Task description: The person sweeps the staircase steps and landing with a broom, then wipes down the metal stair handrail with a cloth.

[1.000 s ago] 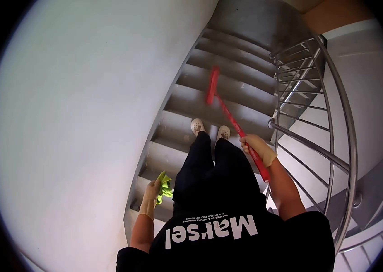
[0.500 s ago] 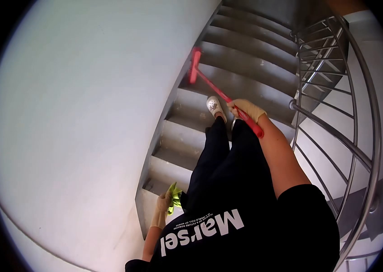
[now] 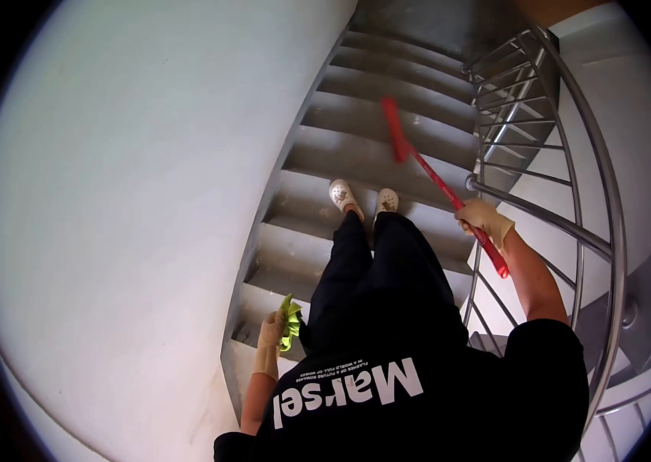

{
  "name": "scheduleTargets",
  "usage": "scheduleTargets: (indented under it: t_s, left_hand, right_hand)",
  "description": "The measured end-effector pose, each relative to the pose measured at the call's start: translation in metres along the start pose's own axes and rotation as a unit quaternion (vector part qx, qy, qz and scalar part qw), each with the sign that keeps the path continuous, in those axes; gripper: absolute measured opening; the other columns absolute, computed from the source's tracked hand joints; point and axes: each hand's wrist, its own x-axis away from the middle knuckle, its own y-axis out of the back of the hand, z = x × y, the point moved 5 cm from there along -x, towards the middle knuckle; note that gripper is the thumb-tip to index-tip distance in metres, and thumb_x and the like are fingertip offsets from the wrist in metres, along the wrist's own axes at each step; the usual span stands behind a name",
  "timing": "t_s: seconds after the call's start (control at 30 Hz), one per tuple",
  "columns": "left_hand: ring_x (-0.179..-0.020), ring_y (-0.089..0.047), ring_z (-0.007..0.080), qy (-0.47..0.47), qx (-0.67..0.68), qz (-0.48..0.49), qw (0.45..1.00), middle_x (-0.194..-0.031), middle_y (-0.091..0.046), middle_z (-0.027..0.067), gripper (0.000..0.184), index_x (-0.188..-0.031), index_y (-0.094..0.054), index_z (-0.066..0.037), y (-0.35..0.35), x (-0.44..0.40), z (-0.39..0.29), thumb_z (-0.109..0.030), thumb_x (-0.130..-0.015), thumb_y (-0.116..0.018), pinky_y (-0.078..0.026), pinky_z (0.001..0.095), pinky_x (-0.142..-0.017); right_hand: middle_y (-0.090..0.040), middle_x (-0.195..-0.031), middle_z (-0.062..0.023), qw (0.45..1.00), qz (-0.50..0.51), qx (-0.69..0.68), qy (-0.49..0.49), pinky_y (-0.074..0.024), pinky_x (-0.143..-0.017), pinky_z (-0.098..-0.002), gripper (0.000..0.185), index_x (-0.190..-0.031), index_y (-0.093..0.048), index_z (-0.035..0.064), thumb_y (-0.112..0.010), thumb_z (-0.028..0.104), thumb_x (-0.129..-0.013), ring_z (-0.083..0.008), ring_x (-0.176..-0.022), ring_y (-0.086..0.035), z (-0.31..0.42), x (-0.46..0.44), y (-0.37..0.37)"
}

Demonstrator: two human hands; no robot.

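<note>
My right hand (image 3: 485, 221), in a pale glove, is closed around the handle of a red broom (image 3: 439, 185). The broom's head (image 3: 394, 129) is blurred and sits over the stairs, a few steps beyond my feet. Low on the left, my gloved left hand (image 3: 271, 329) grips a bunched lime-green cloth (image 3: 291, 323) beside my hip. My feet, in white clogs (image 3: 343, 195), stand on one of the grey steps (image 3: 306, 192).
A plain white wall (image 3: 133, 215) borders the stairs on the left. Along the right runs a metal railing (image 3: 610, 192) with several bars, close to my right forearm. Grey stairs continue beyond my feet toward a darker floor (image 3: 418, 23).
The broom has swung from the wall side rightward across the stairs, and my right hand has shifted right and nearer the railing. My left hand still holds the cloth at my side.
</note>
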Motion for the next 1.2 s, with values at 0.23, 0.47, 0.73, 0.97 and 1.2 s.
scheduleTargets:
  t_s: [0.23, 0.47, 0.73, 0.97, 1.2]
  left_hand:
    - [-0.062, -0.052, 0.0097, -0.027, -0.032, 0.014, 0.999, -0.073, -0.058, 0.0026, 0.033, -0.093, -0.058, 0.003, -0.015, -0.003, -0.025, -0.028, -0.086, -0.048, -0.041, 0.0217, -0.055]
    - [-0.053, -0.044, 0.0072, -0.044, -0.032, -0.003, 0.999, -0.064, -0.051, -0.0013, 0.029, -0.088, -0.058, 0.0, -0.024, 0.005, -0.044, -0.027, -0.086, -0.047, -0.035, 0.0219, -0.048]
    - [-0.056, -0.048, 0.0087, -0.078, -0.114, 0.007, 0.99, -0.068, -0.055, 0.0017, 0.032, -0.089, -0.058, 0.004, -0.037, -0.007, -0.062, -0.027, -0.085, -0.05, -0.038, 0.0224, -0.05]
    - [-0.057, -0.049, 0.0093, -0.19, -0.249, 0.0, 0.95, -0.069, -0.057, 0.0028, 0.031, -0.09, -0.058, 0.005, -0.06, -0.021, -0.128, -0.025, -0.084, -0.051, -0.04, 0.0229, -0.051]
    - [-0.053, -0.047, 0.0092, -0.129, -0.211, -0.008, 0.969, -0.063, -0.053, 0.0014, 0.031, -0.087, -0.059, 0.002, -0.035, -0.147, -0.188, -0.028, -0.084, -0.049, -0.039, 0.0241, -0.049]
  right_hand:
    - [-0.045, -0.052, -0.0041, 0.981, 0.119, -0.148, -0.034, -0.0339, -0.034, -0.0223, 0.009, -0.077, -0.047, 0.0009, -0.052, 0.008, -0.076, -0.0101, -0.039, -0.042, -0.061, 0.006, -0.007]
    - [-0.05, -0.054, -0.0095, 0.994, 0.08, -0.068, -0.033, -0.0402, -0.035, -0.0273, 0.009, -0.065, -0.052, -0.0026, -0.053, 0.005, -0.069, -0.0157, -0.042, -0.049, -0.097, -0.041, 0.041]
    - [-0.052, -0.055, -0.009, 0.998, -0.05, -0.005, 0.033, -0.0473, -0.042, -0.0286, 0.005, -0.065, -0.053, -0.0017, -0.051, 0.003, -0.066, -0.0166, -0.044, -0.051, -0.052, -0.006, 0.075]
    - [-0.055, -0.057, -0.0136, 0.991, -0.121, -0.006, 0.059, -0.0471, -0.046, -0.0332, 0.01, -0.067, -0.057, 0.0002, -0.05, 0.008, -0.066, -0.0218, -0.051, -0.056, -0.056, -0.048, 0.067]
    - [-0.061, -0.081, -0.0139, 0.797, -0.125, 0.583, 0.1, -0.0489, -0.067, -0.0355, 0.016, -0.078, -0.065, 0.0075, -0.064, 0.013, -0.063, -0.0271, -0.077, -0.061, -0.053, -0.176, 0.055]
